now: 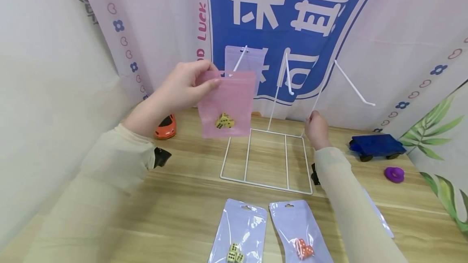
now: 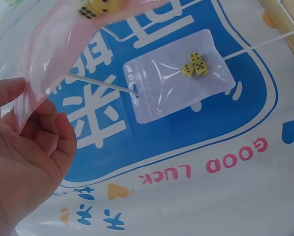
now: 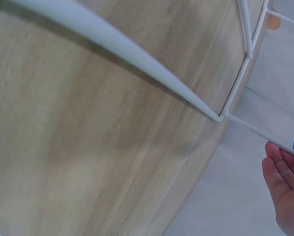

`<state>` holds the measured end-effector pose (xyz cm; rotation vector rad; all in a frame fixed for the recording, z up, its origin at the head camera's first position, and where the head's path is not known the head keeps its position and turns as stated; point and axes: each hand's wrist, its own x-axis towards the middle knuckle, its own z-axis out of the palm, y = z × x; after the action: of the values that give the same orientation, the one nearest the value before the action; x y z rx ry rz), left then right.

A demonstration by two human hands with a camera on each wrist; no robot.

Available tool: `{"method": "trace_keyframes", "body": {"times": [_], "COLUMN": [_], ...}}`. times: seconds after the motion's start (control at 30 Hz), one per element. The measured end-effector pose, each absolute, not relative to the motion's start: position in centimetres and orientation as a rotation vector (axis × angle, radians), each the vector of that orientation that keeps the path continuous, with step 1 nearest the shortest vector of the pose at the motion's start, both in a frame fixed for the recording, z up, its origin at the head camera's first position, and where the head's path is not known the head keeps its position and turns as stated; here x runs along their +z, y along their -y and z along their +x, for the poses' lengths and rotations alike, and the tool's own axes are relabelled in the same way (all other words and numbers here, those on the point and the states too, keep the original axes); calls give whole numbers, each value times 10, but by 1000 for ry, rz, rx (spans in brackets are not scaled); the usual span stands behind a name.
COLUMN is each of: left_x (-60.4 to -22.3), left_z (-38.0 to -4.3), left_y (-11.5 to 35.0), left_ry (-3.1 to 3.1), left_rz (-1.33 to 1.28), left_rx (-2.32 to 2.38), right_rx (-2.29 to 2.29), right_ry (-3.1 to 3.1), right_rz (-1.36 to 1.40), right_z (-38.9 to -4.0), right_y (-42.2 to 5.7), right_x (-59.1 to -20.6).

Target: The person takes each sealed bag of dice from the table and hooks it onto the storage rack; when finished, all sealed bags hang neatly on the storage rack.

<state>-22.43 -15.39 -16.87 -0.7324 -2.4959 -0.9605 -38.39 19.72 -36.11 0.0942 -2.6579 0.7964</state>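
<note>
We see the left hand (image 1: 195,80) pinching the top left corner of a pink pouch (image 1: 230,100), thumb in front, with yellow dice (image 1: 224,121) lying low inside it. The pouch is held up before the left prong (image 1: 239,61) of a white wire rack (image 1: 268,132); the prong's tip meets its top edge, and we cannot tell whether it passes through. Behind it, a pale pouch (image 1: 257,59) hangs on that same prong, and the left wrist view shows us dice in it too. The right hand (image 1: 317,130), well apart from the left, grips the rack's right upright between thumb and fingers.

On the tabletop (image 1: 164,202) in front of the rack, we see two lavender pouches (image 1: 245,224) side by side, one with yellowish dice, the other with red. An orange toy car (image 1: 166,127) sits to the left; a blue toy vehicle (image 1: 378,146) and a small purple object (image 1: 394,174) sit to the right.
</note>
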Motion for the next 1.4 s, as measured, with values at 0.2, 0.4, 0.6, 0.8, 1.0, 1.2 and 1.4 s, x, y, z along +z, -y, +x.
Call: {"method": "trace_keyframes", "body": {"times": [0.2,0.4,0.6,0.8,1.0,1.2,1.4], "left_x": [-171,-174,-176,-176,-175,-175,-177], "left_z": [-231,-236,-247,-262,-277,-295,-314], "left_y": [150,146,145,144,142,138,132], "left_ry": [2532,2525,2561,2577,2578,2632,2714], "left_rz": [-721,-736,-705,-692,-690,-626,-508], "left_rx": [-989,-982,-951,-881,-761,-718,-691], "right_rx": [821,834,825,836,867,847,851], "right_ry": [2674,2676,2652,2650,2648,2649,2635], "right_rz": [89,91,107,103,107,101,122], "right_z": [-383,-383,-383,-386,-387,-386,-388], "right_y": [-198,-197,-197,-195,-197,-200,-201], "right_x": [-363,-366,-365,-364,-364,-363,-366]}}
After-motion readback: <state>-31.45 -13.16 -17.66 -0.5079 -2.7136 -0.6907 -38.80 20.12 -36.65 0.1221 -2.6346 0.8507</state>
